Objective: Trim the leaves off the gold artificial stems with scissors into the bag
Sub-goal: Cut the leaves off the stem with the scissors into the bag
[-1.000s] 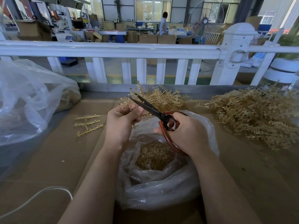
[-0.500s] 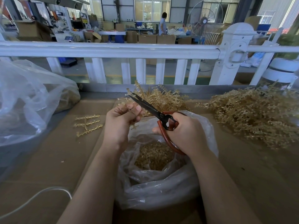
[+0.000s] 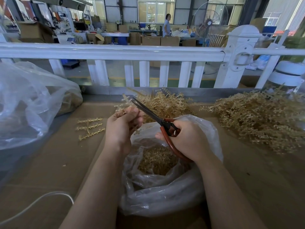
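Observation:
My left hand (image 3: 123, 128) grips a gold artificial stem (image 3: 126, 100) whose leafy tip sticks up above my fingers. My right hand (image 3: 186, 139) holds red-handled scissors (image 3: 148, 114); their dark blades look closed and point up-left, with the tips beside the stem. Both hands hover over an open clear plastic bag (image 3: 166, 190) on the cardboard, with a heap of gold cut leaves (image 3: 156, 159) inside. A small cut piece (image 3: 137, 132) hangs below my left hand.
A big pile of gold stems (image 3: 257, 119) lies at the right, a smaller pile (image 3: 166, 103) behind the bag. Three trimmed stems (image 3: 90, 128) rest on the cardboard at the left. A large clear bag (image 3: 28, 103) sits far left, a white cable (image 3: 41, 200) near left, a white railing (image 3: 115, 52) behind.
The scissor blades have gone from open to closed at the stem. My left hand has shifted slightly, raising the stem tip. A small piece now shows below my left hand.

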